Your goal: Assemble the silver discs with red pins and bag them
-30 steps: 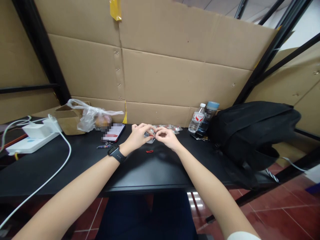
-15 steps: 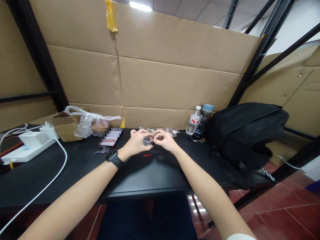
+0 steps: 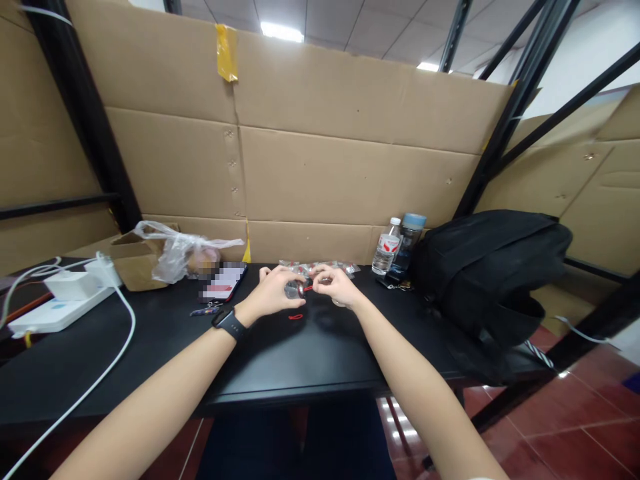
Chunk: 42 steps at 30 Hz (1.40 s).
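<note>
Above the middle of the black table, my left hand (image 3: pixel 270 292), with a watch on its wrist, is closed around a small clear plastic bag (image 3: pixel 291 291). My right hand (image 3: pixel 341 288) faces it from the right, thumb and fingertips pinched on a thin red cord (image 3: pixel 309 289). The cord spans the short gap between the hands; what its left end joins is too small to make out. Below the hands a small red loop (image 3: pixel 295 317) lies on the tabletop. Behind them several small clear packets (image 3: pixel 345 268) with red bits lie in a row, partly hidden by my fingers.
On the left are a white power strip (image 3: pixel 65 308), a cardboard box (image 3: pixel 135 263), a plastic bag (image 3: pixel 173 257) and a phone (image 3: pixel 227 281). To the right stand a water bottle (image 3: pixel 387 250), a blue-capped bottle (image 3: pixel 412 233) and a black backpack (image 3: pixel 490 280). A cardboard wall (image 3: pixel 350 173) closes the back.
My right hand has moved slightly away from the left one, and the red cord now shows between them. The view has tilted up a little.
</note>
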Tool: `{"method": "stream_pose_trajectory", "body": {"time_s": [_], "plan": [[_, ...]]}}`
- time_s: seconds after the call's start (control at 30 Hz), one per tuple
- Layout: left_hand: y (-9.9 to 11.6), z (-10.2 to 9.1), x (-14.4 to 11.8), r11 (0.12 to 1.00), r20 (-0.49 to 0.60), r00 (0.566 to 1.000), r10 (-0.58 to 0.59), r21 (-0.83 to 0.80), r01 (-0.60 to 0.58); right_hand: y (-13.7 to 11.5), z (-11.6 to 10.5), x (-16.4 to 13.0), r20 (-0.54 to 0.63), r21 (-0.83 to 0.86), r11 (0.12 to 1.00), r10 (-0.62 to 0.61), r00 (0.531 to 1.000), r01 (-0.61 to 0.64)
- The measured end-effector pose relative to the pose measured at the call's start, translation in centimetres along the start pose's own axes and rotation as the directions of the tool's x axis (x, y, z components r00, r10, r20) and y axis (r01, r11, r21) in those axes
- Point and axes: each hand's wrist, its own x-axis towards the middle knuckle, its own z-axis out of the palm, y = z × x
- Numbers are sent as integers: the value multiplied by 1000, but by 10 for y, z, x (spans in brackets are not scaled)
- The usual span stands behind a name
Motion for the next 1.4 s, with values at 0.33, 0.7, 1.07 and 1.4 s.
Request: {"method": "stream_pose_trajectory", "body": {"time_s": [0.33,0.7,1.07,1.4], "plan": [[1,-8,-8,1000,313,950,12,-4,-12,-12,-23,-7,304,-401,916,101,947,31],[6,9,-10,994,413,904,110,-50,-98,8,-71,-25,162,-645,712,480,862,-276],[2,6,-5,994,114,989,92,-76,-83,9,-60,-21,63,-608,694,527,848,-386],[-5,3,-2,998,-15,1000,-18,-55,17,14,-62,-21,78,-609,720,472,878,-333]]}}
